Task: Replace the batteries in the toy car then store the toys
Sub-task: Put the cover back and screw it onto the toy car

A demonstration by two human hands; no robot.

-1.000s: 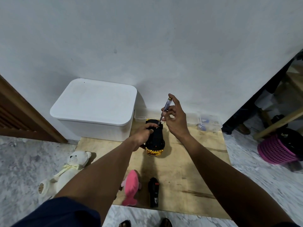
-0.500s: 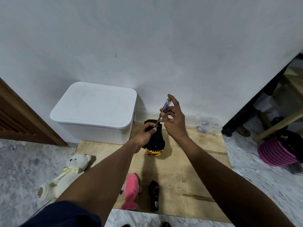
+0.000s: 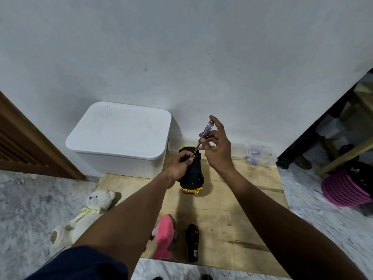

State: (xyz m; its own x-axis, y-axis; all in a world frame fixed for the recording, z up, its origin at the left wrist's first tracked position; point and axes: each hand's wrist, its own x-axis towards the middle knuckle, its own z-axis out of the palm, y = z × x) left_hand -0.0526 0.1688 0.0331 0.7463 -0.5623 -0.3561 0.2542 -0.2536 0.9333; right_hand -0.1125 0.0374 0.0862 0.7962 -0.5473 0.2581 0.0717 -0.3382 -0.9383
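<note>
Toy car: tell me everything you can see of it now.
The toy car lies on the plywood board, seemingly upside down: a black, plastic-looking underside faces up, with shiny gold body showing at the near end and yellow at the far end. The left hand grips its far left side; the tip of the screwdriver, pinched by the right hand, meets the underside there.

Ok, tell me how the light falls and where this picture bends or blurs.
Head view: soft, even light, no glare; the toy car casts a dim shadow toward the camera on the plywood board. Head view, edges: the wide lens bows the door frame, and the pink basket and floor at right look smeared. Centre is sharp, screwdriver included.
</note>
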